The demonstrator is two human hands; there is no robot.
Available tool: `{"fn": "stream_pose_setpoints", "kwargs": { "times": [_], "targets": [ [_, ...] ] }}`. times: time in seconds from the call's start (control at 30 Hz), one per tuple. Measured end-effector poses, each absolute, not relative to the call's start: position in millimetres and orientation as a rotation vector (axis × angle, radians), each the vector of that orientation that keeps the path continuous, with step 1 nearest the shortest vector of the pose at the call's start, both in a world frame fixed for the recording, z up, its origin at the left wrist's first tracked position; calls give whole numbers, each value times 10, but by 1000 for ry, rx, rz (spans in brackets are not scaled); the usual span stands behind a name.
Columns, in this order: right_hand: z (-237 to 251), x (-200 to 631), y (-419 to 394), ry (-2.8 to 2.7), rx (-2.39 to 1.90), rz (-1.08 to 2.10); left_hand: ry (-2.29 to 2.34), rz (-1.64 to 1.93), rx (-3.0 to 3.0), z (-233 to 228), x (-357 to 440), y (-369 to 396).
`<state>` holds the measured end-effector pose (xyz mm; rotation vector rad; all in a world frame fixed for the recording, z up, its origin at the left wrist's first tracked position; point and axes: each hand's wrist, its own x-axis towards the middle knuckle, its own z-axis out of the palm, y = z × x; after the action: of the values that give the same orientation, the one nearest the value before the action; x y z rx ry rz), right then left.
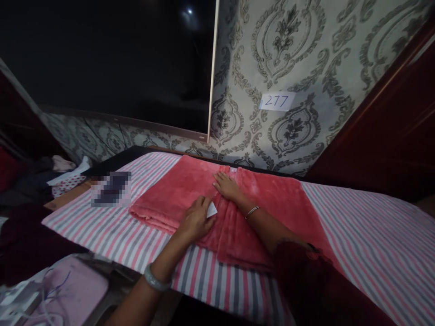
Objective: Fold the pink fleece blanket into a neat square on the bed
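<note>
A coral-red plush blanket [173, 185] lies folded on a striped cloth [234, 283], its two halves meeting along a line near the middle. My right hand [228, 185] rests flat on it close to that line, fingers stretched toward the far edge. Nearer to me, my left hand [197, 219] lies on the left half with its fingers curled. A small white tag [212, 209] shows between the thumb and forefinger of that hand; part of it is hidden. Another small white label [233, 170] sits at the blanket's far edge.
A dark blurred-out object [110, 190] lies on the striped cloth at left. Behind stand a large black screen [112, 63] and patterned wall with a paper marked 277 [277, 101]. A pink box-like thing [73, 290] with cables is at lower left, clothes [27, 181] beyond.
</note>
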<state>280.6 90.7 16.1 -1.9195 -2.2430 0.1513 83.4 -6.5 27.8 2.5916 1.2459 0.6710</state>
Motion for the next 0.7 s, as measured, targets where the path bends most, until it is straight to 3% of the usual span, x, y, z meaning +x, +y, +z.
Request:
{"fn": "stream_pose_setpoints", "kwargs": {
  "times": [0.17,0.43,0.7],
  "targets": [
    [179,2795,893,-2238,-1917,160,1236,545,2642,341,839,15],
    [186,2794,881,-2232,-1911,170,1672,584,2555,305,872,114],
    [180,2744,857,-2187,-1925,115,1130,674,2971,132,727,39]
  ]
}}
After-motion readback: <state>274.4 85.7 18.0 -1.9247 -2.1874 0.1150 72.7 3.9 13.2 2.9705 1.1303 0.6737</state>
